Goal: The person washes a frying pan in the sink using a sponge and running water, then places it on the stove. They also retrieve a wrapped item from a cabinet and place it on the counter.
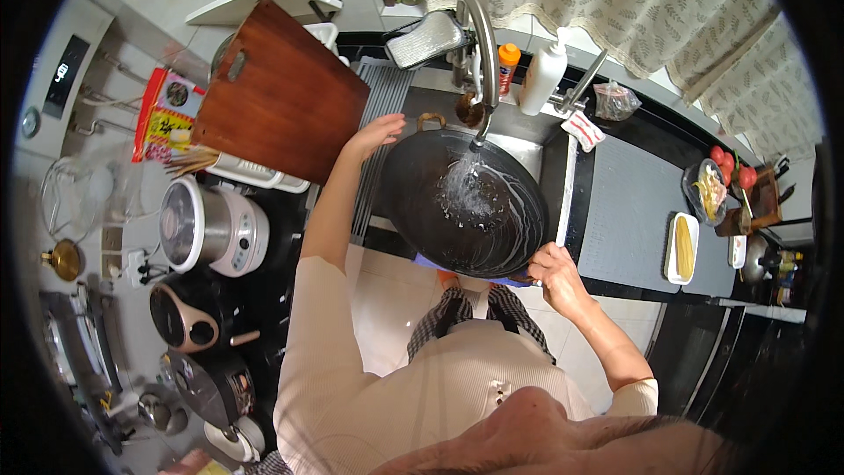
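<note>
A large black wok (pixel 409 185) rests in the steel sink (pixel 550 148), tilted. Water runs into it from the curved faucet (pixel 490 46) and splashes in its middle. My right hand (pixel 559 277) grips the wok at its near right rim, where the handle is mostly hidden by my fingers. My left hand (pixel 374 135) is off the wok, fingers extended, just left of its far rim and over the ridged drainboard (pixel 382 89). A looped handle (pixel 431 121) shows on the wok's far side, with a round brown scrubbing brush (pixel 469 109) close by.
A wooden cutting board (pixel 283 92) leans at the left, above a white rack (pixel 247 171). Behind the sink stand an orange-capped bottle (pixel 508 69) and a white pump bottle (pixel 544 76). A grey mat (pixel 633 211) on the right counter bears a white dish (pixel 671 257) and a glass bowl (pixel 692 188) of food.
</note>
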Available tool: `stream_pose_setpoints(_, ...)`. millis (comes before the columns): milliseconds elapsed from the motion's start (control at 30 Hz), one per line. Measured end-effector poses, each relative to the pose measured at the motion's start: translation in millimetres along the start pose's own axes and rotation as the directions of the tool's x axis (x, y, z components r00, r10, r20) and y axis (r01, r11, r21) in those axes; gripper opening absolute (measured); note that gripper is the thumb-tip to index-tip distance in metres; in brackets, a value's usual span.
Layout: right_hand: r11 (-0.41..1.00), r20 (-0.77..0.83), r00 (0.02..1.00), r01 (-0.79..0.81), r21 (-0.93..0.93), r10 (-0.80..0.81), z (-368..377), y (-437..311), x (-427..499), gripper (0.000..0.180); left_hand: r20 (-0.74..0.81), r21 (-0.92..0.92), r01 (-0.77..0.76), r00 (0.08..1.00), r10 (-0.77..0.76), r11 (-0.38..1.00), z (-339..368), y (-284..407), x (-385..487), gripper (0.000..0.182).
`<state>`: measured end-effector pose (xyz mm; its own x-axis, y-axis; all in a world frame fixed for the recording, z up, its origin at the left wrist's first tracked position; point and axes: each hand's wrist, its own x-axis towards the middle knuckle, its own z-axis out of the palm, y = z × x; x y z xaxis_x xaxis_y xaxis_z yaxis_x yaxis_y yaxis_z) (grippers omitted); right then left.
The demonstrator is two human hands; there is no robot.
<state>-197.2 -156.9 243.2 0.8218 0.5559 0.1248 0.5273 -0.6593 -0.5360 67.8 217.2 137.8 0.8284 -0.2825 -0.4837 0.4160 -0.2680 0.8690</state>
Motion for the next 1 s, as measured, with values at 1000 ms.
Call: stream_pose_setpoints(1000,0.949,-0.239,0.928,-0.24,0.206,0.287,-110,84,66,0.011,0.176,0.21,0.471,0.844,-0.507,0.857,69,-55,54,0.016)
